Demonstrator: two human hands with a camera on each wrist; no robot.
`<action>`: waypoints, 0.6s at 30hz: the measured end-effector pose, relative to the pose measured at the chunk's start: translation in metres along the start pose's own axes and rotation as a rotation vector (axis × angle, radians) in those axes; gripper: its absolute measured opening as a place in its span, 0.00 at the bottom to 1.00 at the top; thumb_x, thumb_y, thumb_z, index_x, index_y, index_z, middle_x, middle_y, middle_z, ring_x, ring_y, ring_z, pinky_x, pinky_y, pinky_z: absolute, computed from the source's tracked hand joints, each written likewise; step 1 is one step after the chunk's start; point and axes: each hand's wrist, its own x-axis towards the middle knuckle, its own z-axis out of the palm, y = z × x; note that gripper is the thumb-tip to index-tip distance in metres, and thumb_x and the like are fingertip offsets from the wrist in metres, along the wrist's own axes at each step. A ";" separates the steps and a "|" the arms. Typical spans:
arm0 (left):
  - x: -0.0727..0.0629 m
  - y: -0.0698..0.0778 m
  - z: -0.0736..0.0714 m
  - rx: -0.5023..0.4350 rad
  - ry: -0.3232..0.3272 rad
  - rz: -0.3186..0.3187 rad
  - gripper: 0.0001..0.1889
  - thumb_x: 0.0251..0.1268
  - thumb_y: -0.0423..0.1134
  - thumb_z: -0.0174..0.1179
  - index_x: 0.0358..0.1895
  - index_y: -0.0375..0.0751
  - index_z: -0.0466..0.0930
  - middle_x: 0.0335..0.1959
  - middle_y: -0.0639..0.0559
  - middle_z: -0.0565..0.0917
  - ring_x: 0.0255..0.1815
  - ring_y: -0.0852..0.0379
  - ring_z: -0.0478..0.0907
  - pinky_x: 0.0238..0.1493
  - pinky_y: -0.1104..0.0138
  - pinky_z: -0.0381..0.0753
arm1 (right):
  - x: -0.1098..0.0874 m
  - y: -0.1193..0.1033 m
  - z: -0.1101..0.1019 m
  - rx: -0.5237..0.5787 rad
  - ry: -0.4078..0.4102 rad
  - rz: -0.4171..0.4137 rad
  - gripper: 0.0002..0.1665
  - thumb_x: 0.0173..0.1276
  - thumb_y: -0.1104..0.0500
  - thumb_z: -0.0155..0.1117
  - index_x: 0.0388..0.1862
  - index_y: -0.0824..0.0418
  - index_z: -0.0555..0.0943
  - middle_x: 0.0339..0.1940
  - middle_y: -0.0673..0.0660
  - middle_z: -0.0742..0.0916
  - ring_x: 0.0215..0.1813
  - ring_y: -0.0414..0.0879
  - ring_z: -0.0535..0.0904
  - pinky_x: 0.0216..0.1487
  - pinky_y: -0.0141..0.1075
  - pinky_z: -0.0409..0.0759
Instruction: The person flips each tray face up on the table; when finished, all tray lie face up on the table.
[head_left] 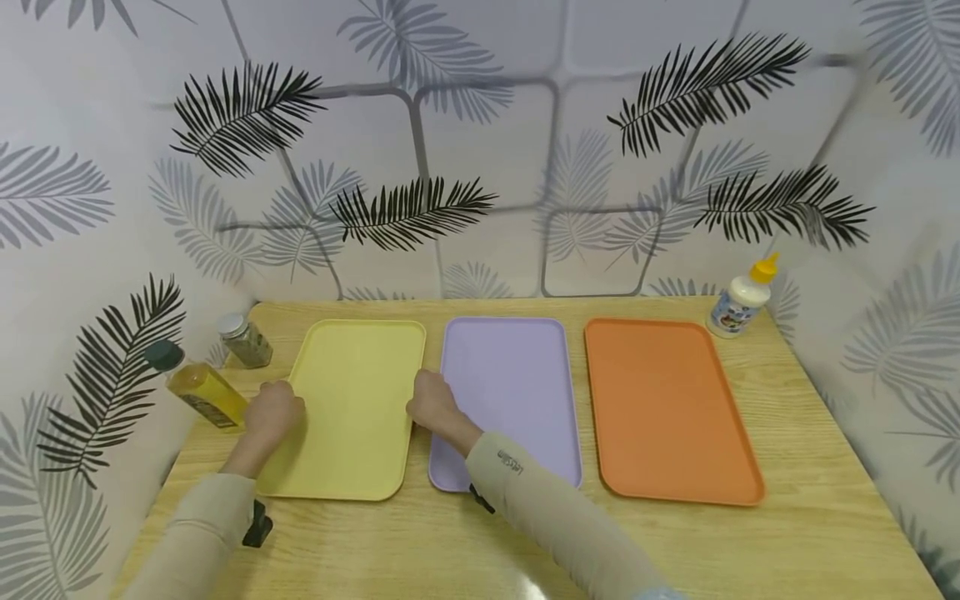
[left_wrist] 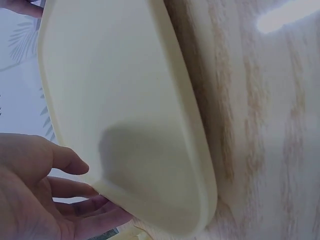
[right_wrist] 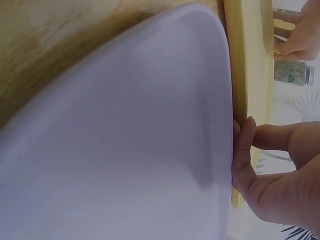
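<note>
A yellow tray (head_left: pixel 356 400) lies at the left of the table, with a hand at each long side. My left hand (head_left: pixel 274 410) grips its left rim; in the left wrist view the thumb is above the edge and the other fingers curl beneath it. On the opposite side my right hand (head_left: pixel 437 404) pinches the right rim, its fingers (right_wrist: pixel 244 165) set between this tray and the purple tray (head_left: pixel 510 375). The right hand and forearm cover part of the purple tray's left side.
Right of the purple tray lies an orange tray (head_left: pixel 671 408). A white glue bottle (head_left: pixel 737 304) with a yellow cap stands at the back right. Beside the left hand are a green-capped bottle of yellow liquid (head_left: pixel 208 393) and a small spice jar (head_left: pixel 247 342). Patterned fabric (head_left: pixel 480 150) rises behind the table.
</note>
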 end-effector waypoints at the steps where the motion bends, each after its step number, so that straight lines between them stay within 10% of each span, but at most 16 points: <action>1: 0.000 0.000 0.001 0.004 0.006 0.000 0.16 0.61 0.31 0.42 0.37 0.15 0.72 0.35 0.24 0.72 0.28 0.35 0.76 0.26 0.47 0.78 | 0.000 0.000 0.000 0.001 -0.003 0.006 0.23 0.57 0.79 0.50 0.12 0.57 0.61 0.05 0.49 0.67 0.07 0.37 0.60 0.08 0.25 0.59; 8: -0.003 0.003 0.006 0.050 0.066 0.014 0.16 0.65 0.32 0.43 0.40 0.16 0.72 0.37 0.24 0.71 0.34 0.29 0.75 0.30 0.43 0.78 | -0.003 0.000 -0.006 0.002 0.005 0.031 0.14 0.62 0.71 0.52 0.18 0.60 0.66 0.10 0.49 0.69 0.10 0.38 0.61 0.09 0.26 0.58; 12: -0.002 0.014 0.009 0.075 0.289 0.111 0.12 0.66 0.31 0.47 0.35 0.20 0.72 0.34 0.27 0.72 0.34 0.29 0.74 0.26 0.44 0.78 | -0.009 0.002 -0.020 0.009 0.057 -0.029 0.04 0.65 0.69 0.53 0.36 0.69 0.76 0.17 0.51 0.73 0.12 0.38 0.62 0.11 0.25 0.60; 18: 0.005 0.048 0.013 0.017 0.539 0.319 0.16 0.70 0.35 0.52 0.50 0.22 0.75 0.42 0.28 0.77 0.39 0.32 0.76 0.24 0.45 0.81 | -0.021 0.020 -0.056 -0.179 0.189 -0.097 0.22 0.69 0.62 0.55 0.60 0.68 0.76 0.40 0.58 0.84 0.30 0.44 0.78 0.26 0.34 0.78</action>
